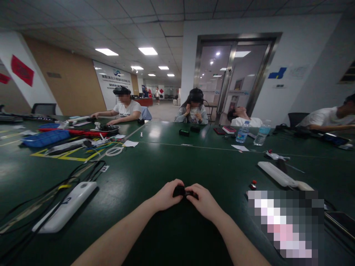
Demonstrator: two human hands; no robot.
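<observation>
A small black object (179,191) sits pinched between the left hand (166,195) and the right hand (203,204), out in front of the wearer over the green desk (155,166). Its matte, dark body is mostly hidden by the fingers, so its exact kind cannot be told. It looks lumpy and stretches sideways, with a narrower dark part (192,194) showing between the fingertips of both hands.
</observation>
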